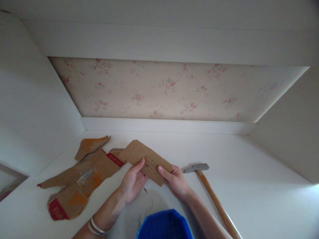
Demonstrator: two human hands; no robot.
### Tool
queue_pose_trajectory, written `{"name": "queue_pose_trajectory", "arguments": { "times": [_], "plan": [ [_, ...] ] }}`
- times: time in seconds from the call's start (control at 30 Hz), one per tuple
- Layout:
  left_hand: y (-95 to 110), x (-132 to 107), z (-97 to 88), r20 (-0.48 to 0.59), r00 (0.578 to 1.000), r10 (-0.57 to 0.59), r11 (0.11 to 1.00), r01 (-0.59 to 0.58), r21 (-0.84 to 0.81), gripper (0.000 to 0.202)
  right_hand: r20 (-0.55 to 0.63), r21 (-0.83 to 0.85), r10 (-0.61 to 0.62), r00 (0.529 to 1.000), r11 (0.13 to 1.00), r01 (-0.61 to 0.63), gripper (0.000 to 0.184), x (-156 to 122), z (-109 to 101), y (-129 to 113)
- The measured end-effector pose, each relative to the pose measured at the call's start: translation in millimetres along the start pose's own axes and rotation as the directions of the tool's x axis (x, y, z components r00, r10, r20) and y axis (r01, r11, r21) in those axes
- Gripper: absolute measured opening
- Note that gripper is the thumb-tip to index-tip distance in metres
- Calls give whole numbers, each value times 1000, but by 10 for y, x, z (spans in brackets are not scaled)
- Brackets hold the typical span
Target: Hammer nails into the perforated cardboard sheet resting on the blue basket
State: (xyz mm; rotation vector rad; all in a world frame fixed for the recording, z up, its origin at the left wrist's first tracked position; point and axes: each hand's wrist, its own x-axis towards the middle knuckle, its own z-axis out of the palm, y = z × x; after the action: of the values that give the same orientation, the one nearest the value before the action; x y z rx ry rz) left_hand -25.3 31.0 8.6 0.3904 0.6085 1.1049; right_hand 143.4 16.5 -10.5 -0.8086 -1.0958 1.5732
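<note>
Between my two hands is a flat brown piece of cardboard point(139, 151), tilted and dotted with many small holes. My left hand point(132, 183) pinches its lower left edge, thumb on top and fingers underneath. My right hand point(176, 181) grips the lower right end the same way, with the thumb lying on the surface. Both hands' fingertips are hidden beneath the piece. Below them, at the bottom edge of the view, sits a blue plastic basket point(164, 220). Small dark scraps lie on the white surface beside it.
Torn cardboard point(96, 174) with red print and orange patches lies to the left. A hammer point(211, 192) with a wooden handle rests on the right. White panels enclose the white surface point(224, 149) on the sides, and floral wallpaper point(159, 89) covers the back.
</note>
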Motion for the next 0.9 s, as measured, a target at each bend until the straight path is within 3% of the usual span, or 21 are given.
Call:
{"name": "queue_pose_trajectory", "arguments": {
  "times": [0.2, 0.53, 0.9],
  "plan": [
    [42, -21, 30, 19, 1000, -4, 999, 5, -40, 28, 30, 10, 22, 999, 1000, -23, 30, -6, -33, 9],
    [38, -41, -5, 194, 979, -63, 994, 79, -73, 39, 50, 40, 10, 999, 999, -13, 27, 5, -56, 32],
    [3, -22, -1, 123, 992, -27, 999, 30, -21, 46, 51, 36, 28, 998, 999, -30, 27, -1, -60, 34]
  ]
}}
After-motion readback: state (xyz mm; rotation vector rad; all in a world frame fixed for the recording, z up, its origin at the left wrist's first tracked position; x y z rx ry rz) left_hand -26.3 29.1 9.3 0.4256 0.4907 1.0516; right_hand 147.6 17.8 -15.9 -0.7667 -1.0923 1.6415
